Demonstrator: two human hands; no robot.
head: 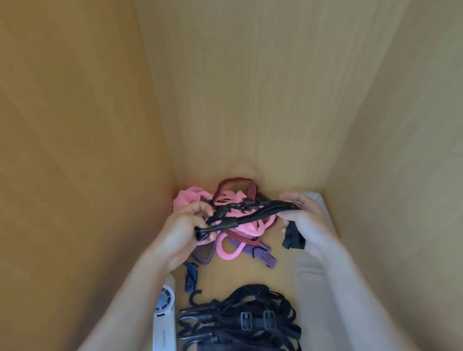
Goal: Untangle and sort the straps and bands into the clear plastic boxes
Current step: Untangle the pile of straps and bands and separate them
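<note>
1. The black hooked cords [252, 215] are being held up as a bundle between both hands, stretching across just above the coloured tangle at the back of the wooden surface [245, 272].
2. The left hand [183, 228] is gripping the hook end of the bundle with its fingers curled round it. The right hand [308, 223] is pinching the other end, and a short black strap [293, 239] is hanging down from its lower fingers.
3. Beneath the bundle the pink bands [248, 229] are lying twisted together with a maroon strap [235, 181] and a purple strap [261, 254], close to the back left corner.
4. A small blue strap [190, 276] is lying just beside the left wrist, apart from the tangle.
5. Nearer the person, a black pile [257, 324] of straps, buckles and hooks is sitting on its own, well apart from the coloured tangle.
6. A clear plastic box [310, 268] is standing along the right side, partly under the right forearm; I cannot tell what is inside it.
7. A white device [164, 333] with a round grille is lying left of the black pile, beside the left forearm.
8. Wooden walls [259, 94] are closing the space in at the back and on both sides.
</note>
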